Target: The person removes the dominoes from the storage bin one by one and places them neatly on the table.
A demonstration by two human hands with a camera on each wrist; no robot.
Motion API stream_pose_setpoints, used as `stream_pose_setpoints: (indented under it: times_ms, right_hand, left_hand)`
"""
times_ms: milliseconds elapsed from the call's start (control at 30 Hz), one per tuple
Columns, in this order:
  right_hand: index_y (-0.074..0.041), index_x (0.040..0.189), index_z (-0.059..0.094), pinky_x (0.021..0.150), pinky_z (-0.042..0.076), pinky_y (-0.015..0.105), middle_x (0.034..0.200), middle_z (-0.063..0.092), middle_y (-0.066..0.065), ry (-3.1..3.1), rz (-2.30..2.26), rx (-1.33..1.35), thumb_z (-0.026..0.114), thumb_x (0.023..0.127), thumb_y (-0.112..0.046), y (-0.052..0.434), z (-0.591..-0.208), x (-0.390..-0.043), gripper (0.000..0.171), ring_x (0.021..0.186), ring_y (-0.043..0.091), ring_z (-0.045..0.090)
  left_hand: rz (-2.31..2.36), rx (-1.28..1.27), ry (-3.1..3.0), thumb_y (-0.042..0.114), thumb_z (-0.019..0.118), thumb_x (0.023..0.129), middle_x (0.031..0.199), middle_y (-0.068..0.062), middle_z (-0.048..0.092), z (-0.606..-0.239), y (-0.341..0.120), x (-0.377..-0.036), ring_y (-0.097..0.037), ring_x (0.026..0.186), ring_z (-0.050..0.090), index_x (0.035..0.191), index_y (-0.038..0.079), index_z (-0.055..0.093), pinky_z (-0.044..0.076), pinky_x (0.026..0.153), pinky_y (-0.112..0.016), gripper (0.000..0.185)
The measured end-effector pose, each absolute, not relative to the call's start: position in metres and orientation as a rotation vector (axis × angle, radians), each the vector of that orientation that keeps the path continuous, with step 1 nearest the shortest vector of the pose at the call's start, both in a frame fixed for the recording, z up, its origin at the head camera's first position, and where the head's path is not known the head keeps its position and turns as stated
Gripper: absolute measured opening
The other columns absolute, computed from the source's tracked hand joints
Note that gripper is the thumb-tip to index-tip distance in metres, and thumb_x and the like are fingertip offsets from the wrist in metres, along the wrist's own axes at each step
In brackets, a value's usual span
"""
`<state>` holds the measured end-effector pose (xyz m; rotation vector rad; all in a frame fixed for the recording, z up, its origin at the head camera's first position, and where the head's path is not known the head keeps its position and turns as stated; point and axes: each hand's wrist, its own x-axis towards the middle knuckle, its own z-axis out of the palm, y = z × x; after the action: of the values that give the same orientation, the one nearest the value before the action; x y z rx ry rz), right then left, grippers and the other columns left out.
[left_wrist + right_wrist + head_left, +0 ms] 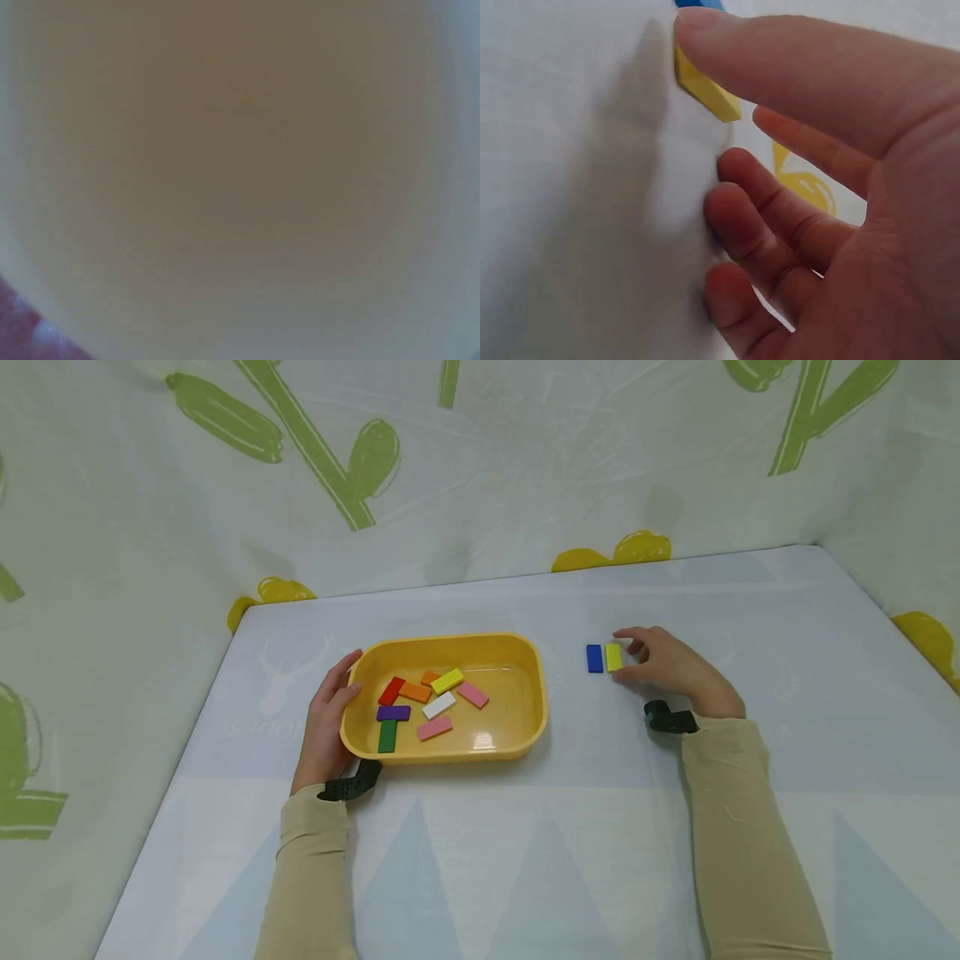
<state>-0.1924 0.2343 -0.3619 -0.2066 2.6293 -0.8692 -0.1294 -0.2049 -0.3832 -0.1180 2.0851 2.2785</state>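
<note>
My left hand [324,731] grips the left end of a yellow plastic tray [517,740], with the thumb at the rim. In the tray lie small coloured blocks: red, orange, yellow, white, pink, purple and green. To its right, a blue block [595,658] and a yellow block [614,657] stand side by side on the table. My right hand [663,664] is around the yellow block, thumb [727,45] at its near end. A small gap shows between the index fingertip and its far end. A blurred tan surface fills the left wrist view.
The table [637,860] has a pale cloth with blue triangles. Behind it hangs a white curtain [510,485] with green and yellow plant prints. Each wrist carries a dark camera mount, the right one [667,718] close over the cloth.
</note>
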Motion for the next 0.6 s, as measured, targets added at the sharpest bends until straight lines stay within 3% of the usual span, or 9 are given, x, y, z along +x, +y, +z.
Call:
stream_pose_setpoints:
  times_ms: [333, 600]
  right_hand:
    - [-0.012, 0.135, 0.034, 0.089, 0.037, 0.052, 0.123, 0.043, 0.017, 2.678, -0.948, -0.057, 0.05, 0.088, -0.04, 0.238, -0.355, -0.192, 0.057, 0.11, 0.034, 0.039]
    - [-0.014, 0.133, 0.039, 0.088, 0.038, 0.05, 0.121, 0.047, 0.011, 2.847, -1.079, -0.079, 0.047, 0.09, -0.036, 0.219, -0.342, -0.187, 0.049, 0.111, 0.03, 0.04]
  left_hand:
    - [2.255, -0.139, 2.096, 0.021, 0.043, 0.093, 0.142, 0.007, 0.028, -0.381, -0.204, -0.129, -0.019, 0.126, 0.032, 0.137, 0.027, 0.035, 0.039, 0.093, -0.027, 0.045]
    - [2.253, -0.128, 2.105, 0.02, 0.043, 0.093, 0.141, 0.007, 0.03, -0.382, -0.206, -0.131, -0.018, 0.125, 0.033, 0.136, 0.026, 0.036, 0.037, 0.095, -0.028, 0.044]
